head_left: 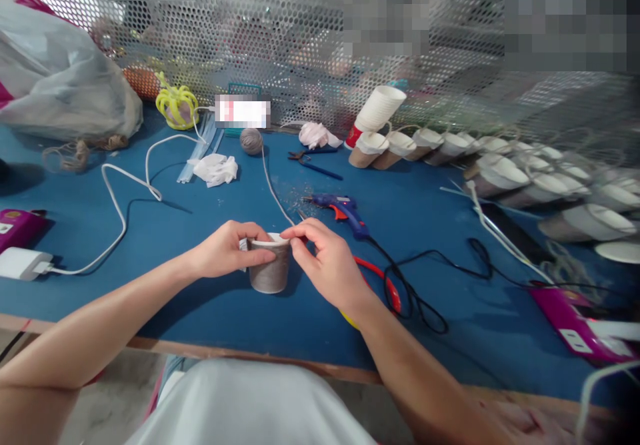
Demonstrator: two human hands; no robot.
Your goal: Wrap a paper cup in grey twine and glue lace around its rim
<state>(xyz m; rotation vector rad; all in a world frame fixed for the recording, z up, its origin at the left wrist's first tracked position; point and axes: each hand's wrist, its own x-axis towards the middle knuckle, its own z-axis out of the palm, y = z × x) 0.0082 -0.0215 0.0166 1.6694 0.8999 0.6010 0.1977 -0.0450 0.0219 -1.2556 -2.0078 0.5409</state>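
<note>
A small paper cup [269,277] wrapped in grey-brown yarn stands upright near the table's front edge. My left hand [229,250] grips its left side, fingers at the inside of the rim and thumb across the front. My right hand [326,253] is closed in a pinch at the right of the rim, where the yarn strand [274,193] meets the cup. That strand runs back to a grey yarn ball [251,141]. Right of it lies a blue glue gun [344,206], nozzle pointing left. A red-handled tool [390,288] is partly hidden by my right forearm.
Several yarn-wrapped cups [500,172] with handles fill the back right, beside stacked white cups [383,106]. Pliers [320,166], crumpled tissue [216,169], glue sticks [193,158] and a yellow pumpkin-like craft [176,105] lie behind. Cables cross both sides; purple power strips [575,322] sit right and left.
</note>
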